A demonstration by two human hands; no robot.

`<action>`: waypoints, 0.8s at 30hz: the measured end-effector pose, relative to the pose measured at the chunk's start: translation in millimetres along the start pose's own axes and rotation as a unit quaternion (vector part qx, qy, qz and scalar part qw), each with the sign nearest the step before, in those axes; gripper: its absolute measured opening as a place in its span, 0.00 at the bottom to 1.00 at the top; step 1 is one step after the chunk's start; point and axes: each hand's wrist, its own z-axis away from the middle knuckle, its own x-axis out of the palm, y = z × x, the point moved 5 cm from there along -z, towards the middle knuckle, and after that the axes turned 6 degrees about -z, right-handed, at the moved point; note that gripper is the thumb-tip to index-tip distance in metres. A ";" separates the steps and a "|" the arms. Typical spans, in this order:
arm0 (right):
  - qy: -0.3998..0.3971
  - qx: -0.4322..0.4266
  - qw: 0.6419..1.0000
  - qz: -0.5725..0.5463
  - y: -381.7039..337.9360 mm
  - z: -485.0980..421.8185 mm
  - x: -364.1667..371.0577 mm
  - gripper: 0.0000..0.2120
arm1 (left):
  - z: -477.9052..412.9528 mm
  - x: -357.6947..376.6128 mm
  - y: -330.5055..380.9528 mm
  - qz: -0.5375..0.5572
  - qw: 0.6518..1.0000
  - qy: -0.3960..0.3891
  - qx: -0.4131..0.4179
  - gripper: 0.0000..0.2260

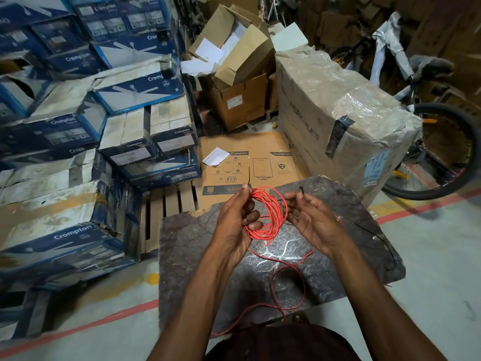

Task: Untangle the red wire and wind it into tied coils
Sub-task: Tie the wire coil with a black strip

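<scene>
A coil of red wire (270,213) hangs upright above a dark stone slab (197,246). My left hand (235,222) grips the coil's left side, fingers curled round the strands. A thin black tie (249,178) sticks up from the fingertips at the coil's top. My right hand (313,217) is just right of the coil and pinches another thin black strand (302,189) between thumb and fingertips. A loose tail of red wire (289,277) trails from the coil down over the slab in a loop toward my lap.
Stacked blue Crompton boxes (86,142) fill the left. A flat cardboard sheet (250,162) lies beyond the slab on a wooden pallet (166,204). A large wrapped carton (338,115) and a bicycle (442,142) stand at the right. A black wire (377,238) lies on the slab's right part.
</scene>
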 end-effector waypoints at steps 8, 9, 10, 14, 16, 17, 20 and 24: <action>0.064 -0.082 0.990 0.098 -23.0 -10.7 20.9 0.13 | 13.3 7.8 -14.5 -0.030 0.999 -0.011 -0.041 0.07; 0.060 -0.084 0.989 0.107 -24.5 -11.2 24.0 0.13 | 14.7 8.7 -14.1 -0.037 0.998 -0.013 -0.043 0.07; 0.056 -0.083 0.988 0.119 -25.4 -11.0 26.4 0.12 | 16.0 9.4 -13.4 -0.044 0.998 -0.016 -0.043 0.07; 0.057 -0.086 0.983 0.151 -29.0 -8.2 36.2 0.11 | 19.5 9.9 -12.9 -0.033 0.998 -0.030 -0.043 0.08; 0.052 -0.095 0.985 0.137 -29.5 -7.5 43.3 0.12 | 19.1 9.3 -13.4 -0.010 0.998 -0.040 -0.047 0.08; 0.053 -0.096 0.986 0.125 -28.7 -7.5 46.3 0.11 | 18.8 9.4 -13.7 -0.001 0.998 -0.045 -0.050 0.08; 0.065 -0.063 0.994 0.064 -22.4 -7.6 51.2 0.11 | 19.7 11.5 -16.1 0.011 0.996 -0.055 -0.064 0.09; 0.032 0.009 0.999 -0.006 -13.9 -5.4 55.1 0.11 | 23.8 15.5 -16.8 0.010 0.995 -0.066 -0.074 0.12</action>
